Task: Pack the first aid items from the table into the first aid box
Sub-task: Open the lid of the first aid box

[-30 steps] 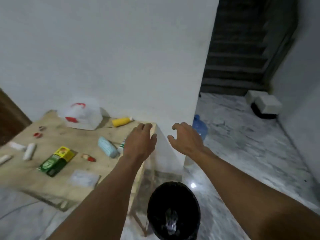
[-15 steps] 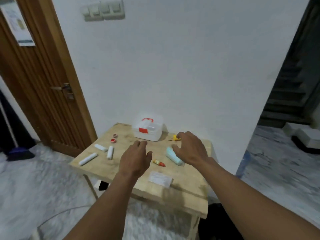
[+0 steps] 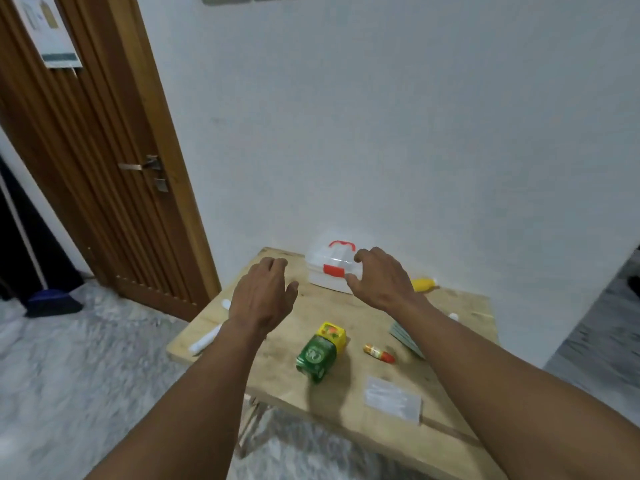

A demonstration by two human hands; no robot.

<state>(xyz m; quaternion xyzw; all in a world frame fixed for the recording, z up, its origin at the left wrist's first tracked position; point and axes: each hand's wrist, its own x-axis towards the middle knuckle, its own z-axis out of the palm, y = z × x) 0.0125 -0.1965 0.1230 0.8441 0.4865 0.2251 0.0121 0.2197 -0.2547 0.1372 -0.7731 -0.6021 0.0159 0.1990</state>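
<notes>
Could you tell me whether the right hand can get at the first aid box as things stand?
Probably yes: the right hand is open right at the right end of the closed first aid box, with nothing between them.

first aid box (image 3: 327, 271) behind green box (image 3: 317, 355)

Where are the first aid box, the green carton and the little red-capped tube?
first aid box (image 3: 333, 270), head view, on its red front latch.
green carton (image 3: 314, 356), head view, on its top face.
red-capped tube (image 3: 378, 353), head view, on the middle of its body.
</notes>
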